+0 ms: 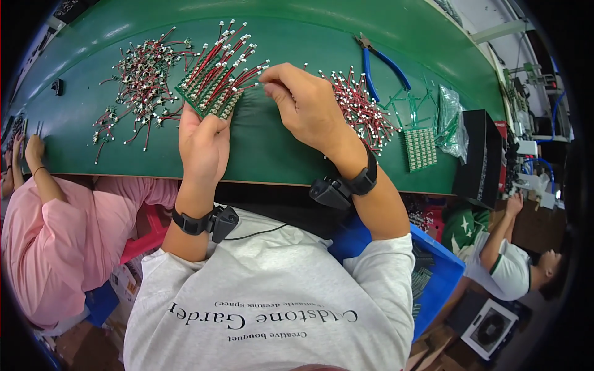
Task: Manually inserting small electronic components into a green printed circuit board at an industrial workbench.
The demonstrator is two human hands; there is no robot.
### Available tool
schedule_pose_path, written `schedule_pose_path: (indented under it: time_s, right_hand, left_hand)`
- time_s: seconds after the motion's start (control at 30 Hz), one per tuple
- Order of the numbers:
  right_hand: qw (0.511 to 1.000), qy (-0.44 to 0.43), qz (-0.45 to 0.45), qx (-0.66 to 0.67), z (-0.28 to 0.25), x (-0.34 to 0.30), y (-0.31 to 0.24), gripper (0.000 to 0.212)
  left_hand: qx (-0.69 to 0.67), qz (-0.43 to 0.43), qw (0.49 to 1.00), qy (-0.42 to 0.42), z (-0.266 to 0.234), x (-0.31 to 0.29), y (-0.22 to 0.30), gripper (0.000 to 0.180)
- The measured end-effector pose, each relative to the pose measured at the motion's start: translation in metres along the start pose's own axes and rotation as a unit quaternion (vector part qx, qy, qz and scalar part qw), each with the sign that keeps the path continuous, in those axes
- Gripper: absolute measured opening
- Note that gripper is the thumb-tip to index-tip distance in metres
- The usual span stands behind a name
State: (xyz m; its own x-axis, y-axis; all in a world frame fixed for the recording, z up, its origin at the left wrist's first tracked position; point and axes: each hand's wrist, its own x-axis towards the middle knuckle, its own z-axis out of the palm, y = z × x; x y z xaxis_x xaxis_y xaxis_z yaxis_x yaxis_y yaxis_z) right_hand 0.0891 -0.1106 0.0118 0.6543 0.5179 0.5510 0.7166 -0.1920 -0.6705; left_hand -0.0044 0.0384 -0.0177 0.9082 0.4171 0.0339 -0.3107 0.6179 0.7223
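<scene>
My left hand (205, 143) grips a green circuit board panel (207, 93) by its near edge, thumb on top. Rows of small parts cover the panel, and many red and black wire leads (230, 52) with white plugs rise from it. Just right of these leads is my right hand (304, 102), thumb and forefinger curled together near the plug ends. Whatever lies between those fingertips is too small to make out. A pile of loose red wire leads with white plugs (362, 114) sits on the bench beyond my right wrist.
Left on the green bench (260, 157) lies a heap of small wired boards (145, 80). Blue-handled cutters (385, 65), another board panel (421, 149), a clear plastic bag (451, 123) and a black box (475, 154) are at the right. People sit on both sides.
</scene>
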Motion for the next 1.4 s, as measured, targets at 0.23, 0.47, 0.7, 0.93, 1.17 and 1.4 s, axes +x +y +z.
schedule_pose_path:
  time_s: [0.23,0.47,0.7,0.93,1.17,1.4]
  right_hand:
    - [0.994,-0.066,-0.037,0.076,0.004,-0.008,-0.011,0.020]
    - [0.995,-0.042,-0.072,0.063,0.008,-0.008,-0.006,0.020]
    - [0.996,-0.052,-0.029,0.059,0.008,-0.007,-0.011,0.015]
    - [0.998,-0.046,-0.020,0.026,0.009,-0.009,-0.010,0.014]
    - [0.997,-0.052,-0.013,0.052,0.012,-0.010,-0.007,0.016]
    - [0.997,-0.048,-0.021,0.061,0.011,-0.010,-0.009,0.014]
  left_hand:
    - [-0.012,-0.024,1.000,-0.011,0.001,0.000,-0.007,0.058]
    - [-0.004,-0.024,1.000,-0.014,0.010,-0.003,-0.011,0.053]
    - [-0.009,-0.008,0.999,-0.029,0.015,-0.006,-0.010,0.057]
    - [0.011,0.007,1.000,-0.009,0.017,-0.009,-0.015,0.059]
    - [0.046,0.017,0.998,-0.034,0.013,-0.010,-0.017,0.059]
    - [0.042,0.003,0.998,-0.041,0.015,-0.013,-0.017,0.062]
